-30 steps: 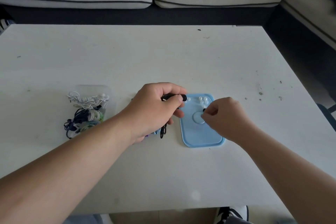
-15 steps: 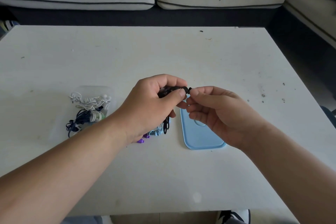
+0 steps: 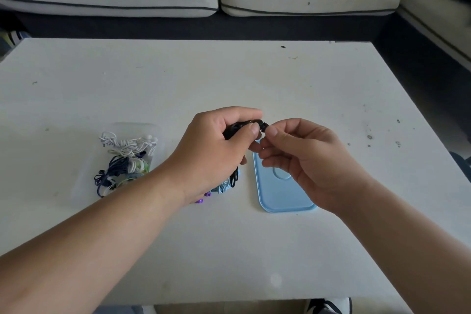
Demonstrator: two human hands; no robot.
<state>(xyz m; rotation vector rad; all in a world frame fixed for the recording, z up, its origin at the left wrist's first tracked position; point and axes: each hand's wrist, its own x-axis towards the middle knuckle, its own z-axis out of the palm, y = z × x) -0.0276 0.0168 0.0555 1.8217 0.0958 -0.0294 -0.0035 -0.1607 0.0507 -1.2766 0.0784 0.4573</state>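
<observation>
Blue lid lies flat nearest the table's front edge. Above its far end, my left hand grips a black earphone. My right hand pinches its tip. Clear box of tangled earphones sits leftward.
</observation>
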